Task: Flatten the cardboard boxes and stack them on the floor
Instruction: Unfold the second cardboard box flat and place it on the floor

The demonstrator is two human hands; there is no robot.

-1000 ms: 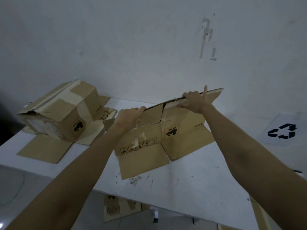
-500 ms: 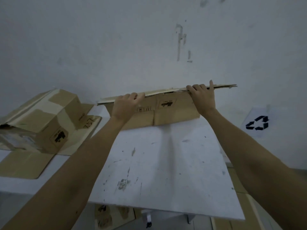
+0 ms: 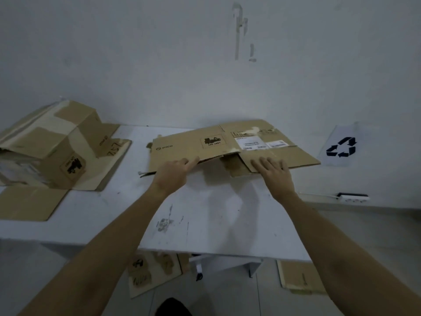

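A flattened brown cardboard box (image 3: 193,148) lies nearly level just above the far part of the white table (image 3: 205,215), printed side up with a white label. My left hand (image 3: 174,173) grips its near edge, fingers curled under the flap. My right hand (image 3: 274,173) rests palm down on the near right flap, fingers spread. A second box (image 3: 52,144), still partly upright and crumpled with tape strips, sits at the table's left with its flaps spread out.
Flat cardboard pieces lie on the floor under the table (image 3: 150,273) and at the right (image 3: 298,278). A sheet with a recycling symbol (image 3: 341,147) hangs on the wall at right. A power strip (image 3: 353,197) lies by the wall's base.
The box, held upright on its edge a second ago, has been collapsed and tipped down flat. Both hands moved from its top edge to its near edge.
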